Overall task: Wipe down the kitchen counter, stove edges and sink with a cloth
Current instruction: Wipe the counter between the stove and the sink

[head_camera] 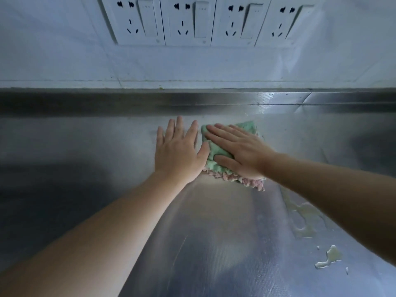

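1. The cloth (216,151), green on top with a pink fluffy edge at the near side, lies flat on the steel counter (214,232), close to the back edge.
2. The right hand (237,151) lies flat on the cloth with straight fingers pointing to the left; it presses on the cloth and does not grip it.
3. The left hand (177,153) lies flat on the bare counter just beside the cloth, fingers straight and pointing to the wall. Its thumb touches the left edge of the cloth. It holds nothing.
4. Behind the hands the counter rises in a low steel lip (128,101), and above the lip is the white wall (64,61). The fingertips of the left hand are near this lip but do not reach it.
5. On the wall, above the hands, there is a row of four sockets (205,20), each with a switch.
6. To the left of the hands the counter is bare steel in shadow, wide open for moving.
7. To the right and nearer, under the right forearm, some puddles of water (306,219) lie on the steel, and one smaller puddle (329,259) is closer to the front.
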